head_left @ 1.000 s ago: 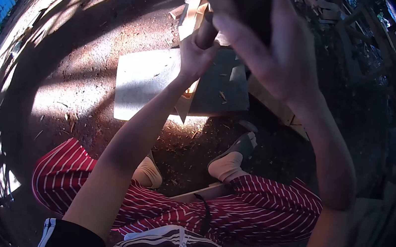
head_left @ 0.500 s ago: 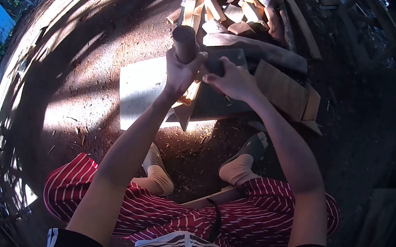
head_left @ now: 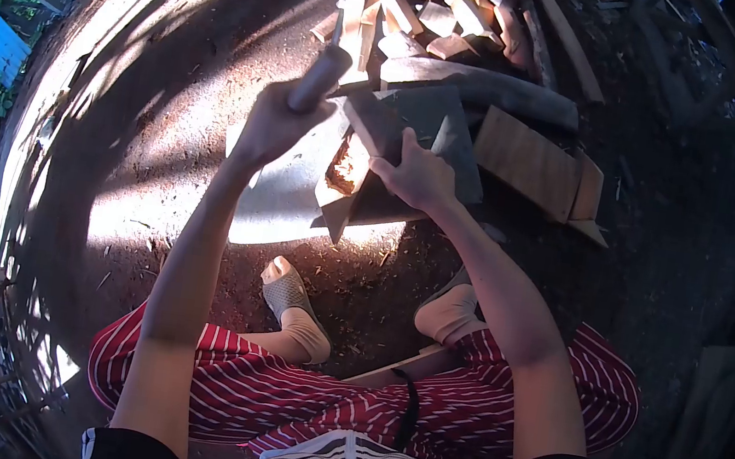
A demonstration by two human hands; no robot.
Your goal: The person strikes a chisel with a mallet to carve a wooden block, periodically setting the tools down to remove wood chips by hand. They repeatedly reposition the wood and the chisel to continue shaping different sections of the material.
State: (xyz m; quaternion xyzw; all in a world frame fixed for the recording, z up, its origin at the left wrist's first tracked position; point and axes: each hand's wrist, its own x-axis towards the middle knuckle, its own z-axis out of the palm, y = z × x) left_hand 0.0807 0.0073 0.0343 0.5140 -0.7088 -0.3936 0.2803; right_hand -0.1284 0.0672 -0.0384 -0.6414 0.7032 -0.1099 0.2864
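My left hand (head_left: 272,121) is shut on a round wooden club (head_left: 319,78), held tilted above the left side of a grey flat slab (head_left: 271,203) on the ground. A little to its right, my right hand (head_left: 417,177) grips a dark, flat, blade-like piece (head_left: 372,123). That piece rests on top of a pale wedge of split wood (head_left: 342,175) standing on the slab. The club is up and left of the blade-like piece and does not touch it. Whether the dark piece is metal or wood is unclear.
A heap of split wood pieces (head_left: 414,13) lies beyond the slab, with a long dark log (head_left: 484,87) and a board (head_left: 525,162) to the right. My feet (head_left: 289,298) (head_left: 450,310) rest on chip-strewn dirt near the slab. Fencing runs along the left.
My right hand came down from close to the camera onto the wood on the slab. My left hand swung the club leftward and tilted it away from the blade-like piece.
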